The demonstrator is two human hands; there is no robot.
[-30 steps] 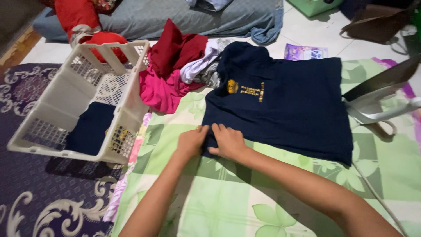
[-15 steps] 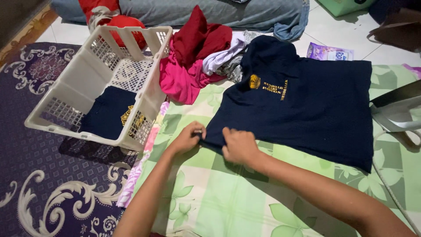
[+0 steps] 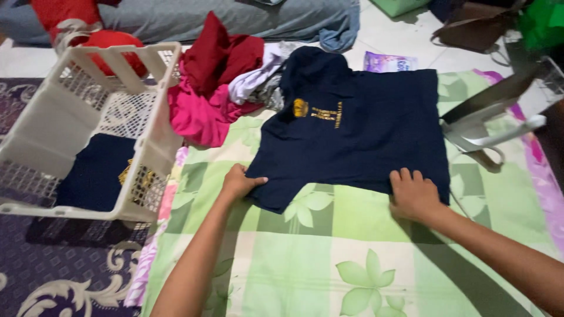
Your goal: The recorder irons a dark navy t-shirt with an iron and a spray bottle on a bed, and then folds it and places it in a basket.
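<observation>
A dark navy shirt (image 3: 358, 138) with a small yellow emblem is spread flat on a green and cream leaf-patterned sheet (image 3: 329, 258). Its near edge is held at two places. The left hand (image 3: 238, 183) is closed on the near left corner, the cloth pinched between thumb and curled fingers. The right hand (image 3: 413, 195) is laid at the near right part of the hem, fingers close together and bent over the edge; whether the cloth is gripped or only pressed down cannot be told. The two hands are set well apart, with the shirt stretched beyond the fingertips.

Further beyond the left fingers, a heap of red, pink and white clothes (image 3: 220, 82) is piled against the shirt's far left side. To the left of the left hand, a white plastic laundry basket (image 3: 150, 155) is seen, with a folded dark garment (image 3: 97, 176) inside it. Beyond the right fingers, an iron (image 3: 490, 117) is set on the sheet just beside the shirt.
</observation>
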